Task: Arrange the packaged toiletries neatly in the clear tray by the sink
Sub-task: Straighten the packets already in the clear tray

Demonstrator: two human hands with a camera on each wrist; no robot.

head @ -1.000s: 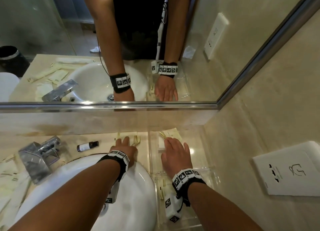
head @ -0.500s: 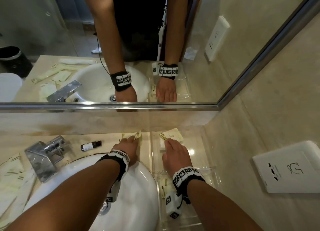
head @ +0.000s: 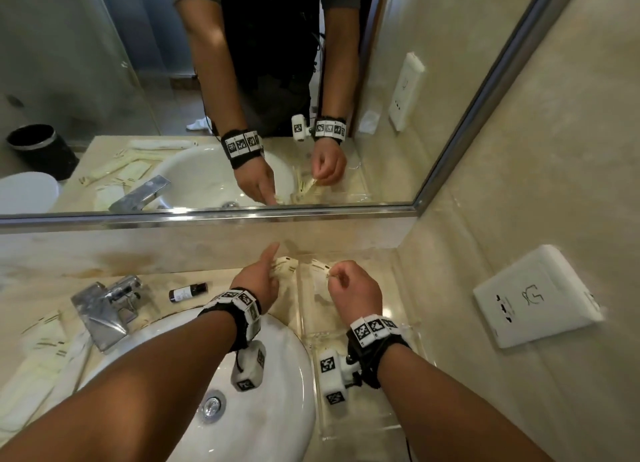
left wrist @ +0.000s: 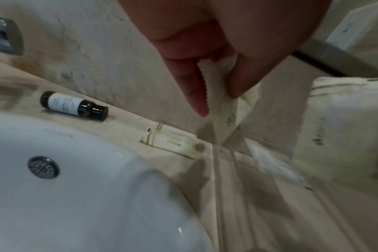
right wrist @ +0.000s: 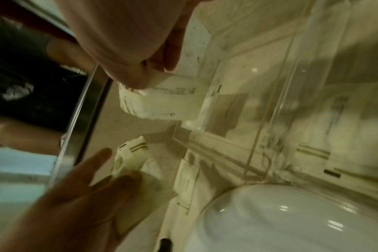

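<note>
The left hand (head: 258, 281) pinches a cream paper sachet (left wrist: 225, 109) between thumb and fingers, above the counter at nine o'clock of the clear acrylic tray (head: 398, 326). The right hand (head: 353, 285), fingers curled, pinches a white printed packet (right wrist: 168, 100) over the tray's twelve o'clock end.

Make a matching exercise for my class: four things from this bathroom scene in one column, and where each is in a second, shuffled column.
1. small dark bottle
2. left hand
3. right hand
4. white packet

A. pinching a packet above the clear tray
B. lying flat between basin and tray
C. lying on its side behind the basin
D. pinching a packet beside the tray

Pairs: 1-C, 2-D, 3-A, 4-B
</note>
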